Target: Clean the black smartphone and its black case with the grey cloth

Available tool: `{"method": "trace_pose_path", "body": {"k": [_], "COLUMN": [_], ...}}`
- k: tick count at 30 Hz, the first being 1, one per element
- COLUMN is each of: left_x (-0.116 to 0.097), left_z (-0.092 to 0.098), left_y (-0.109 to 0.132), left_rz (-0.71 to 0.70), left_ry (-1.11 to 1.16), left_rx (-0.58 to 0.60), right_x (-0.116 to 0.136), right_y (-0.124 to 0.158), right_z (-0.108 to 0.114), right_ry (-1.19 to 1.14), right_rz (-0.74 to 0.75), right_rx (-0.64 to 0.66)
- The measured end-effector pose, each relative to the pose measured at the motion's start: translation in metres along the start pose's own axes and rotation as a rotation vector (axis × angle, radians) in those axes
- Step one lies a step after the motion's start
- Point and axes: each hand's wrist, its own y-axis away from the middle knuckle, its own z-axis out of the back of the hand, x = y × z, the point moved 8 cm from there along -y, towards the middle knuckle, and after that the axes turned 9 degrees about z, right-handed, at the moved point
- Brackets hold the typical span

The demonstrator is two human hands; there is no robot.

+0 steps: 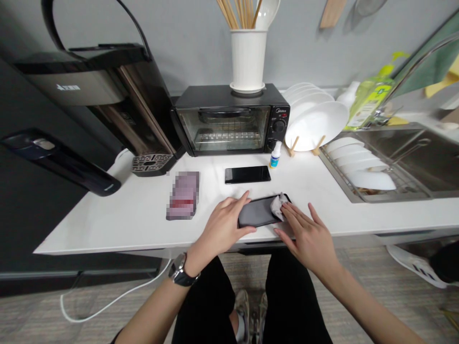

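"Progress?"

"Wiping seems under way: a tissue (278,206) is pressed onto the right end of the phone-shaped item (256,212) by the right hand (311,236), fingers together, thumb apart; what remains cannot be judged."

"The left hand (221,224)?"

"Its fingers are spread around the other end; gripping cannot be told."

"Room?"

"The table's (118,215) front edge is near; rearward, a black phone (247,175) is met; rightward, room is left."

I see a white counter (125,229). The near device (254,212) shows a grey face with black edge; the tissue (278,205) on it is whitish. The far phone (247,175) is black. At left, one blurred item (183,191) is mauve with a red band.
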Motion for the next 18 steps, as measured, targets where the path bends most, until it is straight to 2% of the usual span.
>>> {"method": "trace_pose_path", "body": {"k": [4,8,13,18], "left_x": [-0.008,-0.009,-0.016,-0.024], "left_z": [0.006,0.011,0.012,0.013], "left_y": [-0.013,-0.024,-0.031,-0.033], "left_rz": [-0.104,-0.167,-0.278,-0.341], "left_ry": [-0.145,-0.279,-0.418,-0.476], "left_rx": [0.102,0.145,0.142,0.1], "right_x": [0.002,0.002,0.006,0.011], "right_y": [-0.016,-0.029,-0.039,-0.05], "right_z": [-0.003,-0.009,-0.01,-0.013], "right_ry": [0.019,0.028,0.07,-0.008], "right_rz": [0.076,0.178,0.303,0.379], "right_rx": [0.018,0.053,0.064,0.088]}}
